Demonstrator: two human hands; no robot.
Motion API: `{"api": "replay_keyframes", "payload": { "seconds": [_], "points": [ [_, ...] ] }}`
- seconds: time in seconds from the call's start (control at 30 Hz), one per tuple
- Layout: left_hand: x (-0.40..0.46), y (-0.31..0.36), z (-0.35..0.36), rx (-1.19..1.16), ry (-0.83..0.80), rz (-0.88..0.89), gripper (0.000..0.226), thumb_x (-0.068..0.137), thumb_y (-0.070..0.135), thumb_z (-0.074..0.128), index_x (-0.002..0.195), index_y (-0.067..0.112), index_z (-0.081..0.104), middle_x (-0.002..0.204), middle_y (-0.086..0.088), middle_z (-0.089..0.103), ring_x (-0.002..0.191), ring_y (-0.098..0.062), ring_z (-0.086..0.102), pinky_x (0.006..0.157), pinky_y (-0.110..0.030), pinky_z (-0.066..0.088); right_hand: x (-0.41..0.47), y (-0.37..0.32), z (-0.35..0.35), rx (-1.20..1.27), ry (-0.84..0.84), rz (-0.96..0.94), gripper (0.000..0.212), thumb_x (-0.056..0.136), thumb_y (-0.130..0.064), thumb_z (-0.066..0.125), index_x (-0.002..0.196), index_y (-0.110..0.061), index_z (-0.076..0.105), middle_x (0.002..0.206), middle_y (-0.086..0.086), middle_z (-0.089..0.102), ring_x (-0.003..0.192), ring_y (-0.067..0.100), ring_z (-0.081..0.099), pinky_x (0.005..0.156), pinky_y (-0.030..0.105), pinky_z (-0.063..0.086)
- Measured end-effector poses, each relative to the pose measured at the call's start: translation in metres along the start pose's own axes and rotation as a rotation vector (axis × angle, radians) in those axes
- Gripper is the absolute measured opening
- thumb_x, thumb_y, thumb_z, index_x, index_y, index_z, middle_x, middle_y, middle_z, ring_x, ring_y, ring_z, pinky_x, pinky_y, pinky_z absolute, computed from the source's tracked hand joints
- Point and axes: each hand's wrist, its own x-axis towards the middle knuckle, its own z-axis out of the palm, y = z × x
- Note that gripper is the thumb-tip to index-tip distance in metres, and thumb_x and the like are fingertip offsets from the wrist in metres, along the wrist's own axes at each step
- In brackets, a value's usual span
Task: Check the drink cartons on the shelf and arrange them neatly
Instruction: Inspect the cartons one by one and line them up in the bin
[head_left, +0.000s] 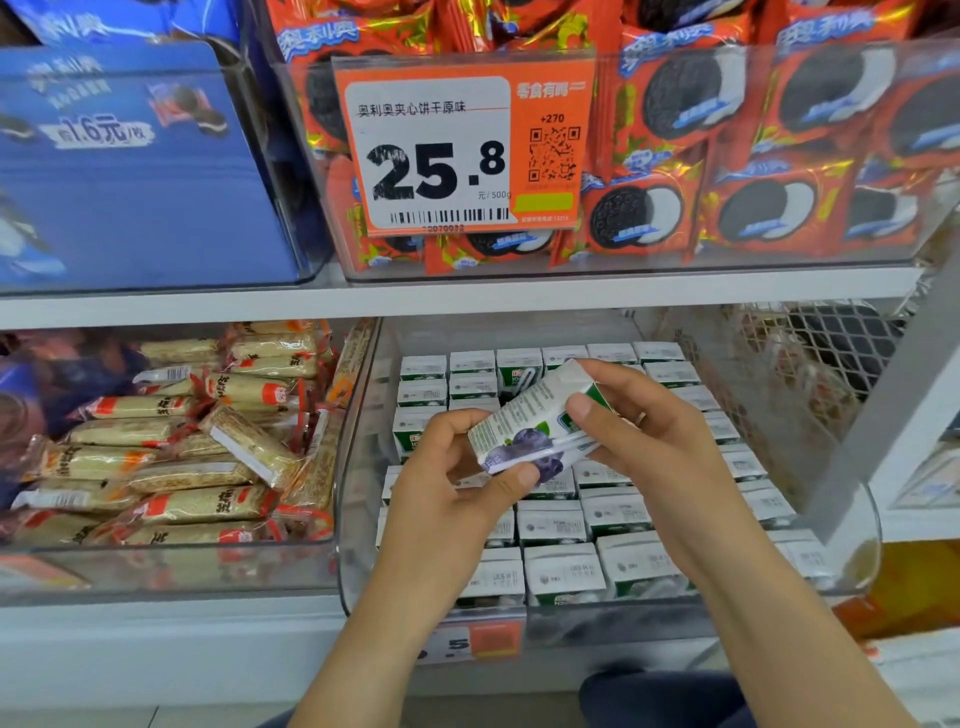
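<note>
A small white and green drink carton (530, 421) with a blueberry picture and a straw on its side is tilted in the air above the bin. My left hand (447, 478) grips its lower end, thumb along the bottom edge. My right hand (644, 431) holds its upper end, thumb pressed on the face. Beneath them, several matching cartons (561, 525) stand in rows inside a clear plastic bin (358, 467) on the lower shelf. My hands hide part of the rows.
Left of the bin lies a clear bin of wrapped yellow snack bars (171, 441). On the upper shelf stand red cookie packs (727, 156) behind an orange price tag (462, 145), and a blue box (130, 166). A white wire mesh wall (779, 374) closes the right side.
</note>
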Motion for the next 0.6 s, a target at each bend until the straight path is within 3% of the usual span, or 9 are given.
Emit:
{"api": "replay_keyframes", "payload": {
  "seconds": [0.1, 0.2, 0.37, 0.5, 0.6],
  "points": [
    [0.001, -0.001, 0.001, 0.029, 0.007, 0.016, 0.034, 0.077, 0.010, 0.076, 0.101, 0.025, 0.057, 0.093, 0.016, 0.072, 0.082, 0.000, 0.067, 0.067, -0.013, 0.051, -0.003, -0.002, 0.003, -0.017, -0.006, -0.072, 0.042, 0.062, -0.031, 0.071, 0.103, -0.022, 0.069, 0.096, -0.012, 0.073, 0.092, 0.003, 0.067, 0.072, 0.015, 0.051],
    [0.001, -0.002, 0.002, 0.133, 0.019, 0.048, 0.036, 0.076, 0.022, 0.078, 0.106, 0.028, 0.059, 0.099, 0.013, 0.070, 0.088, 0.001, 0.066, 0.071, -0.017, 0.053, -0.008, -0.002, 0.006, -0.071, 0.008, -0.135, 0.040, 0.060, -0.028, 0.074, 0.100, -0.025, 0.069, 0.098, -0.011, 0.073, 0.092, 0.004, 0.067, 0.073, 0.016, 0.053],
    [-0.001, -0.002, 0.003, 0.275, 0.028, 0.136, 0.042, 0.074, 0.025, 0.079, 0.108, 0.041, 0.060, 0.104, 0.023, 0.066, 0.097, 0.006, 0.060, 0.077, -0.004, 0.042, -0.015, 0.004, 0.012, -0.277, 0.008, -0.214, 0.045, 0.066, -0.016, 0.083, 0.102, -0.037, 0.066, 0.103, -0.011, 0.067, 0.099, 0.007, 0.063, 0.081, 0.023, 0.053],
    [-0.002, -0.004, 0.002, 0.382, 0.095, 0.195, 0.043, 0.075, 0.020, 0.077, 0.104, 0.046, 0.058, 0.103, 0.028, 0.065, 0.098, 0.011, 0.056, 0.076, -0.002, 0.040, -0.018, 0.005, 0.014, -0.414, -0.049, -0.304, 0.054, 0.068, -0.021, 0.083, 0.111, -0.043, 0.060, 0.109, -0.015, 0.063, 0.108, 0.004, 0.058, 0.088, 0.016, 0.048],
    [-0.003, -0.005, 0.002, 0.429, 0.137, 0.213, 0.043, 0.077, 0.018, 0.075, 0.109, 0.042, 0.058, 0.106, 0.024, 0.066, 0.101, 0.006, 0.058, 0.081, -0.013, 0.046, -0.019, 0.005, 0.016, -0.455, -0.056, -0.340, 0.055, 0.067, -0.027, 0.078, 0.114, -0.047, 0.057, 0.110, -0.017, 0.063, 0.110, 0.003, 0.057, 0.089, 0.012, 0.044]
  ]
}}
